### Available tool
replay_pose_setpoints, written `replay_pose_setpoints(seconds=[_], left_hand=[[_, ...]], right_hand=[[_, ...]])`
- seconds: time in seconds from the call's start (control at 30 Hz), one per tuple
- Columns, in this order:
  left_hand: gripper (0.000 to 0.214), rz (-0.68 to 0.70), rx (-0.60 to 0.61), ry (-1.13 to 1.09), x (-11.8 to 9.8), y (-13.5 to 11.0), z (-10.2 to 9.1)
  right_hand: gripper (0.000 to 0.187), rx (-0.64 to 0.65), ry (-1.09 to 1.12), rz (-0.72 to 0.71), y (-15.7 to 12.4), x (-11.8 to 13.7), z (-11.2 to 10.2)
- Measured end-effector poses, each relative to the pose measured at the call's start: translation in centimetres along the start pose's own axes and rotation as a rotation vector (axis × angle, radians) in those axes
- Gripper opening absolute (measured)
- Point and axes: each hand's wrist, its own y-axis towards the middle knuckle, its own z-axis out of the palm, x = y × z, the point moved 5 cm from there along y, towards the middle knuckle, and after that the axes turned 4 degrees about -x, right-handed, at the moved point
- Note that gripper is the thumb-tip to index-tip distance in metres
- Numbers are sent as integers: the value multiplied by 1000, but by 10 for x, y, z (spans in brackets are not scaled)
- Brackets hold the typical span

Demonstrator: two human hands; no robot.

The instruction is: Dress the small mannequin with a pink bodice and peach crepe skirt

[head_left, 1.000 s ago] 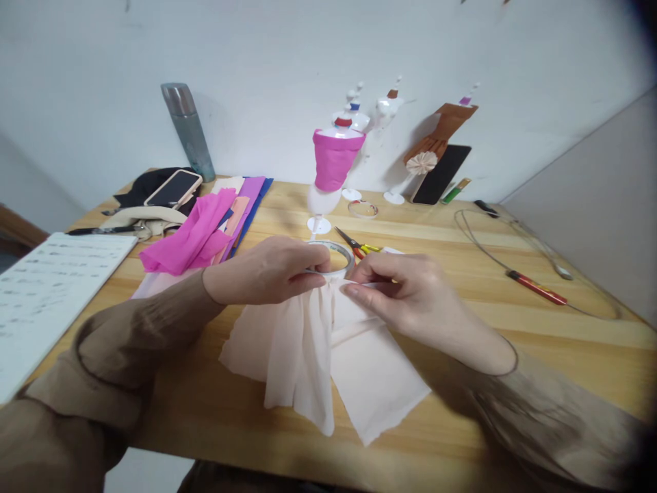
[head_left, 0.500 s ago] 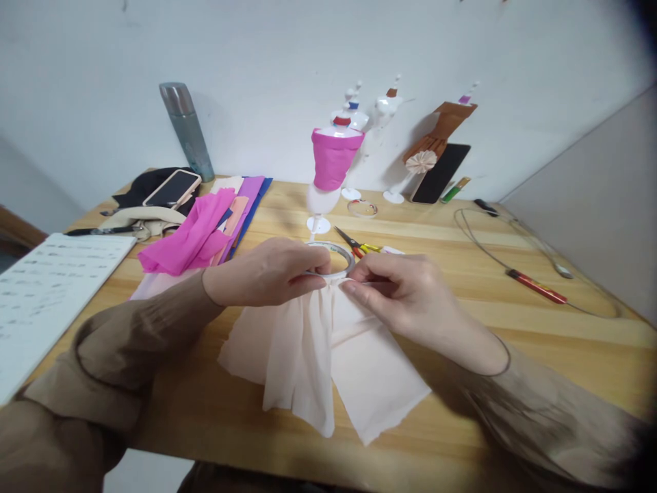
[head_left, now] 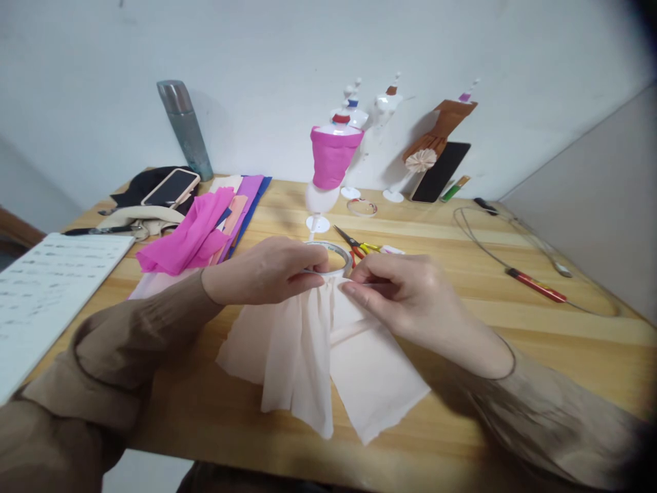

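Observation:
A pale peach sheet of crepe paper (head_left: 328, 363) lies on the wooden table (head_left: 513, 329), gathered into pleats along its top edge. My left hand (head_left: 267, 270) is closed, pinching the gathered pleats at the top. My right hand (head_left: 405, 291) is closed too, with thumb and fingers pinching the same top edge just to the right. A roll of tape (head_left: 336, 255) lies right behind my fingertips. Small scissors with yellow and red handles (head_left: 359, 244) rest behind the tape.
A small mannequin in a pink wrap (head_left: 331, 161) stands at the middle back, others beside it. Pink, purple and blue paper sheets (head_left: 205, 229) lie at the left with a phone (head_left: 170, 187), a flask (head_left: 185, 127) and a white printed sheet (head_left: 46, 281). A red pen (head_left: 536, 286) and cable lie right.
Almost nothing has moved; both hands stay pinched on the pleated top edge, with only slight finger shifts and a small camera drift.

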Motion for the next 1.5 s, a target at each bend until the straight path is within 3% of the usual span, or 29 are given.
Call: replay_pose_setpoints(seconds=[0.67,1.07,1.2,1.33,1.5], left_hand=[[12,43,9,-28,-4,0,4],[11,103,6,-22,-15,-1,1],[14,170,43,-45,-13,-2,6],[19,189,50,-9,-6,0,12],[19,131,66,-86,0,3,10]], right_hand=[[19,16,-117,16,-2,1,6],[18,-21,-80,202,4,-9,0],[30,50,-7,155,5,-7,2],[9,136,-69,129,7,-6,5],[10,169,-133,162,14,-7,5]])
